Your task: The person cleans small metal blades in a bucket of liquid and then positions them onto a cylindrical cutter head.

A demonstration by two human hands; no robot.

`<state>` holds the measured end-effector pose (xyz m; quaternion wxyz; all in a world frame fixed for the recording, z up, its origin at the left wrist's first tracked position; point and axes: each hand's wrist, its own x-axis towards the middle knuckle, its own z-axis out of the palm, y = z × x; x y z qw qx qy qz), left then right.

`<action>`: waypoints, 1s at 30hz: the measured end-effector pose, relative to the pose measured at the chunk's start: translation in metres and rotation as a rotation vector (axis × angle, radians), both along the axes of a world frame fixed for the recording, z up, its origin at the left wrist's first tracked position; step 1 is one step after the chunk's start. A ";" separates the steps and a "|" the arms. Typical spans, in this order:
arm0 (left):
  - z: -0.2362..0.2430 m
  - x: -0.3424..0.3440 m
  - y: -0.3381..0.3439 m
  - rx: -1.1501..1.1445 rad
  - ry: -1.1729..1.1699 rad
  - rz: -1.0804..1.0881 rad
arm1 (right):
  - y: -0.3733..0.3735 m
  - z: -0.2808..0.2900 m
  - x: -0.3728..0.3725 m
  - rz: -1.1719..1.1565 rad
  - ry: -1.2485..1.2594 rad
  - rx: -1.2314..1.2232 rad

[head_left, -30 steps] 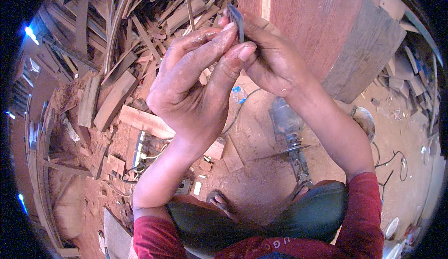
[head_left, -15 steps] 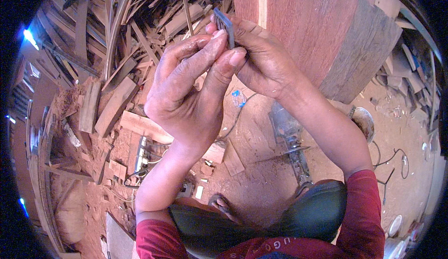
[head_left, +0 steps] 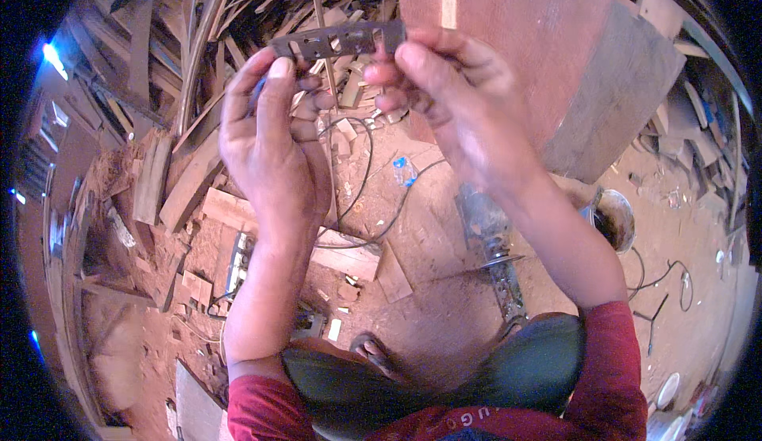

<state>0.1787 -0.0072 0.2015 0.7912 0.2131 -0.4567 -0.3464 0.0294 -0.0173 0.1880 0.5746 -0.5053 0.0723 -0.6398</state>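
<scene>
A flat, dark metal piece (head_left: 333,39) with slots and holes is held up crosswise, slightly tilted, above the floor. My left hand (head_left: 270,143) pinches its left end, thumb on the near edge and fingers curled behind. At the other end, my right hand (head_left: 452,100) grips it between thumb and fingers, somewhat blurred. Below my right wrist lies a grey power tool (head_left: 488,215) with a disc on it.
A pile of wood offcuts (head_left: 143,36) fills the upper left. Reddish boards (head_left: 524,44) stand at upper right beside a greyer board (head_left: 611,100). On the floor are cables (head_left: 365,195), a clear bottle with blue parts (head_left: 403,173), a power strip (head_left: 236,258) and a round metal bowl (head_left: 615,219).
The metal piece has turned from nearly end-on to crosswise. My hands have moved apart to its two ends, the left one shifting leftward and the right one slightly rightward.
</scene>
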 end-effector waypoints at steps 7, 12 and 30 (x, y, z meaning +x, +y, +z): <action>-0.007 0.000 -0.007 0.162 0.181 -0.503 | 0.025 0.002 0.017 -0.424 0.179 -0.489; -0.007 -0.007 -0.005 0.169 0.182 -0.488 | 0.029 0.002 0.011 -0.406 0.195 -0.416; 0.000 -0.010 0.000 0.192 0.118 -0.454 | 0.033 0.002 0.011 -0.441 0.167 -0.400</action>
